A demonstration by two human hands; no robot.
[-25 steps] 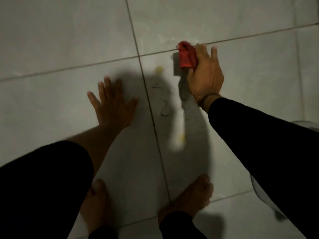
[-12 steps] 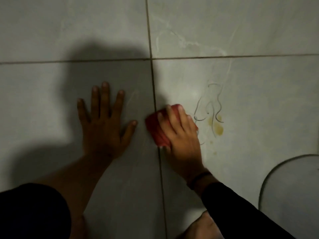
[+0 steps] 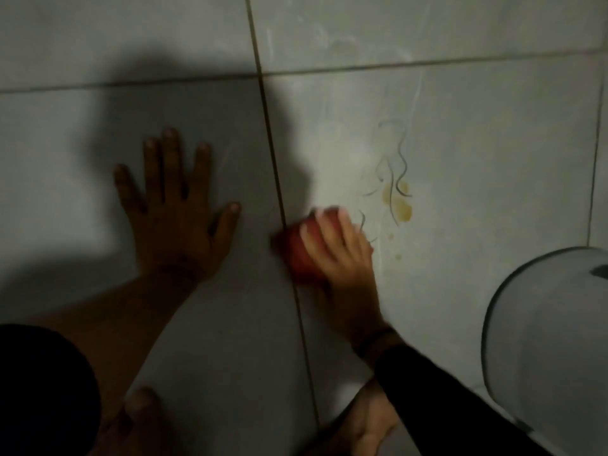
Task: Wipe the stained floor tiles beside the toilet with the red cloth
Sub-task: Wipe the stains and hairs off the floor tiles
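Observation:
My right hand presses the bunched red cloth flat on the grey floor tile, just right of a grout line. The hand is blurred. Yellow-brown stains and thin dark curly strands lie on the tile a little up and right of the cloth. Pale wipe streaks show on the far tile. My left hand rests palm down with fingers spread on the left tile, holding nothing.
The white toilet base curves in at the lower right, close to my right forearm. My bare feet stand at the bottom edge. A dark shadow covers the left tiles. Another grout line runs down the far right.
My right hand has drawn the red cloth from the far grout crossing back to the near tile, left of the stains. The view has moved closer and the toilet shows more.

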